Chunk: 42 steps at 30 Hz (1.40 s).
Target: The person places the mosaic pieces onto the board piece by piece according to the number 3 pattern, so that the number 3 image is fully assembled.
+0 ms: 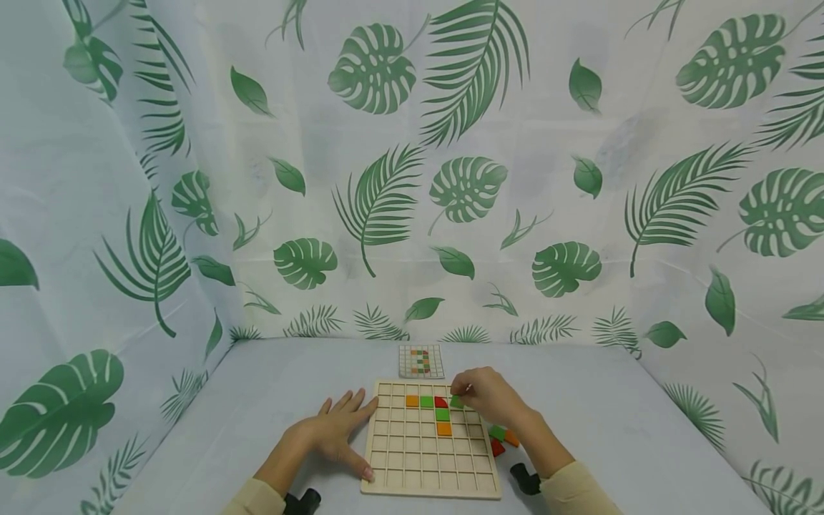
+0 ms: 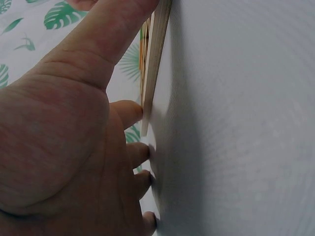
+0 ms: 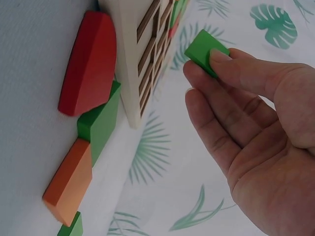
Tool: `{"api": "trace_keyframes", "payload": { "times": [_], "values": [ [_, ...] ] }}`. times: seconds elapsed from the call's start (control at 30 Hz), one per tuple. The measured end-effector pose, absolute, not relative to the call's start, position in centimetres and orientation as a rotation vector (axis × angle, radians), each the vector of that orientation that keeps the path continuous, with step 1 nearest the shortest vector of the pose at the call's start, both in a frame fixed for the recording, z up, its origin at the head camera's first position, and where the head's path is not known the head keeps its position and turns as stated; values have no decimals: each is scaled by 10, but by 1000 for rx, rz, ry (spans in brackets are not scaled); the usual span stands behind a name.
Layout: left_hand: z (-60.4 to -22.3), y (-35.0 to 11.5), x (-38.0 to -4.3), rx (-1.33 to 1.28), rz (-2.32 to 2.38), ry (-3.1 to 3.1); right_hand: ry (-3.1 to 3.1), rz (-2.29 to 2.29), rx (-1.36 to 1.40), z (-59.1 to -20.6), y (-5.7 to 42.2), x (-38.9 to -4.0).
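Green block (image 3: 202, 50) — right hand (image 1: 494, 398) pinching, left hand (image 1: 336, 432) spread — fourth loose piece (image 3: 73, 226), right wrist view only.

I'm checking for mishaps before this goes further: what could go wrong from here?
The green block pinched in the right hand might slip and land askew on the board.
The loose red piece lies beside the board near the right forearm, so an arm movement could knock it.
The left hand touches the board's left edge; a push there might shift the board.
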State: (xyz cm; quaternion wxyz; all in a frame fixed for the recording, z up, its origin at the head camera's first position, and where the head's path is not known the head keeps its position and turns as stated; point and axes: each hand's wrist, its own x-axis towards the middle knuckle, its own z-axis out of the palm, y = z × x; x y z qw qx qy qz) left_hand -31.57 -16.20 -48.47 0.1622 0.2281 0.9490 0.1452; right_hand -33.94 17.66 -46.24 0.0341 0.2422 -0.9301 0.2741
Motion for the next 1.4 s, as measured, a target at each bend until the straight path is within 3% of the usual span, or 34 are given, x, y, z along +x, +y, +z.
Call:
{"api": "trace_keyframes", "payload": {
  "times": [1.4],
  "values": [
    [-483, -163, -314, 655, 432, 2697, -2787, 787, 941, -469, 157, -337]
  ]
}}
